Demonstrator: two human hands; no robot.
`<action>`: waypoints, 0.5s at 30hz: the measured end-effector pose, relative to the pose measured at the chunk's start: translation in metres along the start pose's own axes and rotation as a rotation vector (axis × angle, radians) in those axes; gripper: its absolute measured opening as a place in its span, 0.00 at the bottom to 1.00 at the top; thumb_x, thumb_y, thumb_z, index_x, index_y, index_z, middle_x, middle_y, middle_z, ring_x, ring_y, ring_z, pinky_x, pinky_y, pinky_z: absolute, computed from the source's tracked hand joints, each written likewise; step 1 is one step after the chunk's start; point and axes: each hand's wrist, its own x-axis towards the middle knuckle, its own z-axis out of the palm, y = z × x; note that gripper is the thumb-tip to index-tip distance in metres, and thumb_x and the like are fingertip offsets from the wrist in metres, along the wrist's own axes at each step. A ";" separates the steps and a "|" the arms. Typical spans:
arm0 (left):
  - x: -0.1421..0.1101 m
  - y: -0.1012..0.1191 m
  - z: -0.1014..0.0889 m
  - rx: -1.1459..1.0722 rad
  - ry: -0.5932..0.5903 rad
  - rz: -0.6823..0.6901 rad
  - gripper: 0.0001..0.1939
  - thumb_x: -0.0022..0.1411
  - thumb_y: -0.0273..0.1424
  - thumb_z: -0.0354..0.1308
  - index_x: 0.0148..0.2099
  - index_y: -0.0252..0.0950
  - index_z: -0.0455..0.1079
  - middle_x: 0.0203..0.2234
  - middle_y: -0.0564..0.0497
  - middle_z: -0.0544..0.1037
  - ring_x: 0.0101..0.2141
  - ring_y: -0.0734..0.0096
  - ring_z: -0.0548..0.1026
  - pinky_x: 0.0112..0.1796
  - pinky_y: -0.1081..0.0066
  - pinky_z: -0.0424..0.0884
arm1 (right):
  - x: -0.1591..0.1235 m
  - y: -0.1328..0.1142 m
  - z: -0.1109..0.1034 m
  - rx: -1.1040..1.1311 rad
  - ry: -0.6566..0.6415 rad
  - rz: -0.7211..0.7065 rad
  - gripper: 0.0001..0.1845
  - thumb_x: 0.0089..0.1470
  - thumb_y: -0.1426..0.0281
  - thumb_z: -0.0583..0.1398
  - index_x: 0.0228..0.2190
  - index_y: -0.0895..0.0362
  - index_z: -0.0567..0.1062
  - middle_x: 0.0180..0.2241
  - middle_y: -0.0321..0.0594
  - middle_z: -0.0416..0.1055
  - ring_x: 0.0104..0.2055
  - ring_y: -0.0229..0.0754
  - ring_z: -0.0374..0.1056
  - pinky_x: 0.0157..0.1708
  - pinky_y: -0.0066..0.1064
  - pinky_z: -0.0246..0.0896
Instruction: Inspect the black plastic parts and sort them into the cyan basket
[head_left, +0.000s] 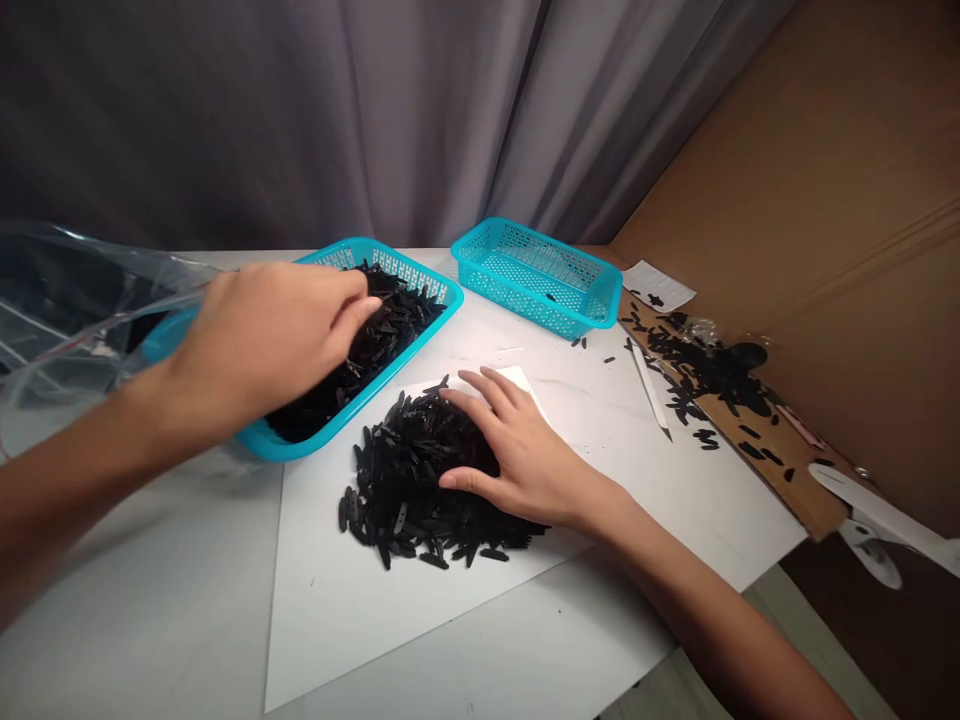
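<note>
My left hand (274,330) is over a turquoise basket (352,415) full of small black elongated pieces (397,315). Its fingers are curled and the thumb is pressed near them; whatever they may hold is hidden. On a white sheet (330,620) lies a heap of the same black pieces (420,480), which look like small flat plastic parts. My right hand (517,450) rests at the right side of this heap, fingers spread and thumb apart, holding nothing that shows.
Behind, near the curtain, stands a second turquoise basket (525,300) with a tiny dark piece inside. Clear plastic bags (90,310) lie at left. More black pieces (720,375) are scattered on cardboard at right, beside a white pencil-like stick (651,392) and a white object (870,510).
</note>
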 end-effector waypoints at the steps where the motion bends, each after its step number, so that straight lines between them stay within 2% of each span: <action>1: 0.004 -0.007 0.001 0.052 -0.067 -0.015 0.20 0.73 0.40 0.45 0.35 0.34 0.71 0.26 0.51 0.69 0.29 0.65 0.69 0.37 0.65 0.65 | 0.001 0.002 0.003 -0.007 -0.051 0.015 0.45 0.57 0.43 0.59 0.66 0.55 0.60 0.69 0.55 0.53 0.71 0.66 0.45 0.65 0.63 0.47; 4: 0.010 -0.019 0.008 0.100 -0.126 -0.030 0.20 0.71 0.44 0.49 0.35 0.36 0.72 0.25 0.49 0.72 0.29 0.59 0.72 0.36 0.60 0.69 | 0.003 0.002 0.010 0.030 -0.097 0.014 0.41 0.60 0.45 0.58 0.65 0.55 0.61 0.68 0.54 0.56 0.70 0.62 0.51 0.65 0.59 0.51; 7: 0.009 -0.018 0.011 0.061 -0.093 0.003 0.20 0.71 0.48 0.50 0.39 0.37 0.73 0.29 0.49 0.75 0.31 0.56 0.74 0.35 0.61 0.69 | 0.005 0.000 0.010 0.096 -0.058 -0.004 0.31 0.62 0.51 0.60 0.59 0.55 0.68 0.63 0.51 0.64 0.65 0.56 0.59 0.62 0.53 0.57; 9: 0.005 -0.012 0.012 -0.002 -0.047 0.073 0.19 0.71 0.47 0.50 0.41 0.38 0.73 0.32 0.49 0.76 0.33 0.57 0.75 0.35 0.64 0.68 | 0.005 0.000 0.008 0.155 -0.032 -0.013 0.24 0.63 0.56 0.62 0.55 0.54 0.70 0.58 0.48 0.69 0.60 0.53 0.64 0.59 0.49 0.61; 12: -0.003 -0.001 0.016 -0.162 -0.063 0.328 0.16 0.69 0.46 0.53 0.42 0.40 0.72 0.35 0.51 0.77 0.37 0.60 0.76 0.35 0.67 0.65 | 0.006 0.002 0.007 0.243 0.005 -0.037 0.16 0.63 0.63 0.63 0.50 0.54 0.72 0.51 0.44 0.73 0.54 0.49 0.67 0.55 0.43 0.64; 15: -0.015 0.012 0.025 -0.306 -0.234 0.606 0.12 0.69 0.43 0.56 0.44 0.42 0.72 0.37 0.52 0.77 0.37 0.63 0.76 0.35 0.68 0.65 | 0.007 0.005 0.008 0.304 0.036 -0.057 0.07 0.63 0.69 0.63 0.44 0.54 0.73 0.45 0.41 0.75 0.49 0.45 0.69 0.51 0.39 0.65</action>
